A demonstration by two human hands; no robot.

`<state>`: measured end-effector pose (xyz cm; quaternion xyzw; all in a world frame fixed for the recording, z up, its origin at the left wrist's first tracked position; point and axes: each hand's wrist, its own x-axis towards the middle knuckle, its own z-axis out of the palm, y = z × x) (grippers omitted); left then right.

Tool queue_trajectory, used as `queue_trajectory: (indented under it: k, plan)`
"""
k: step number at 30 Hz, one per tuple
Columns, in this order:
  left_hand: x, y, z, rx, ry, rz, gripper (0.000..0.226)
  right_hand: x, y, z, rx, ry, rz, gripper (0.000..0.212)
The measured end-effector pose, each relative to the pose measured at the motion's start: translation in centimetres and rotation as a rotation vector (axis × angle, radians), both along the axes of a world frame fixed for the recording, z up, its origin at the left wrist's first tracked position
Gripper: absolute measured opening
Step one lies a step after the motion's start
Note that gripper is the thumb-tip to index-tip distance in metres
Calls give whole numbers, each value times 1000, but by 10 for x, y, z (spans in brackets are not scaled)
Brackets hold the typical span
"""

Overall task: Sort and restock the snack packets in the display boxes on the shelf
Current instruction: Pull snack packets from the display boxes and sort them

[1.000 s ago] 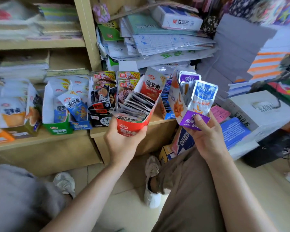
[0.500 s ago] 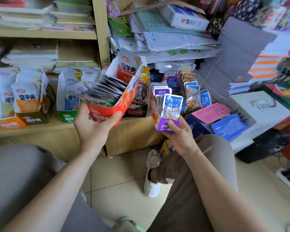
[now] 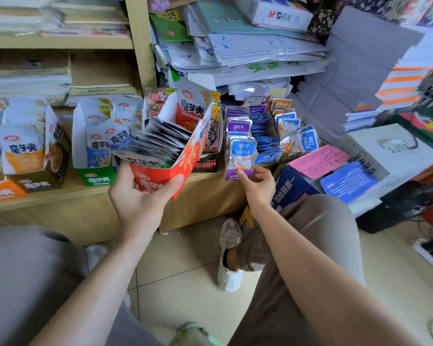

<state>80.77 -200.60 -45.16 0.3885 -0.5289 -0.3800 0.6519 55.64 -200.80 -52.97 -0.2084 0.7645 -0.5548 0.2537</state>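
– Fingers (image 3: 176,180) of the left hand (image 3: 140,198) were clamped round the base of the red display box (image 3: 158,179), thumb on one side wall, the rest on the other. Box was off the shelf (image 3: 60,193), tilted, in front of the black display box (image 3: 206,164).
– Load?
– Grey packets (image 3: 158,143) were fanned out and leaned over the low front lip, toward the green display box (image 3: 95,179). They looked loose. More tilt would likely dump them.
– Right hand?
– Right hand (image 3: 259,186) was at the foot of the purple display box (image 3: 231,176), which sat at the shelf edge just beside the red one. Thumb tip touched its front and the other fingers were loosely curled beside it. Couldn't tell if it pinched the box or only touched it.
– Purple box contents?
– Blue-and-white packet (image 3: 243,151) stood upright at the front, with purple ones behind. Looked seated.
– So step in hand = seat the red box in the row.
– Probably. Its slot was hidden behind the box itself. Suggested order: tip the red box rearward so the packets drop against the tall rear panel. Square the fan with the right palm. Set the base down flat and slide it in straight.
– Risks?
– One-hand grip on thin card: the walls could buckle if squeezed. A front corner could catch the black box. Support it from underneath, not just by the sides.
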Motion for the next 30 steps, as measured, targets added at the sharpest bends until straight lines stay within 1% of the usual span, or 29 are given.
queue_trajectory:
  k: [1, 3, 5, 6, 8, 10, 13, 15, 17, 19, 21, 23, 25, 27, 30]
  plan:
    - [-1, 0, -1, 5, 5, -4, 52, 4, 1, 4, 36, 93, -79, 51]
    - [-2, 0, -1, 12, 15, -7, 51, 15, 8, 6, -24, 161, -144, 39]
    - [-3, -2, 0, 12, 20, -4, 50, 28, 17, -6, -115, 228, -58, 33]
    - [-4, -3, 0, 12, 23, -3, 50, 36, 21, -12, -123, 283, 31, 39]
    - [-6, -4, 0, 11, 22, -2, 49, 47, 22, -22, -66, 346, 207, 61]
    - [-7, -5, 0, 3, 9, 2, 51, 51, 18, -25, -34, 351, 291, 76]
    - [-7, -7, -2, 0, -11, 19, 53, 43, 6, -25, 6, 368, 357, 82]
    - [-7, -7, -2, 4, -11, 23, 54, 30, -4, -18, 84, 388, 428, 79]
    - [-6, -6, -1, 18, 0, 19, 53, 16, -12, -11, 153, 364, 496, 76]
    - [-3, -5, 0, 34, 13, 19, 52, 11, -15, -6, 158, 332, 490, 72]
    - [4, -2, 1, 45, 24, 13, 55, 17, -12, -3, 111, 372, 410, 65]
    - [16, 0, 4, 47, 37, 16, 60, 36, -5, 2, 20, 453, 384, 55]
    - [28, 2, 6, 45, 43, 30, 62, 55, 1, 7, -71, 547, 466, 47]
    - [45, 2, 7, 29, 49, 71, 63, 72, 2, 14, -136, 629, 602, 40]
    - [69, 5, 5, 22, 64, 179, 60, 97, -5, 29, -194, 690, 778, 29]
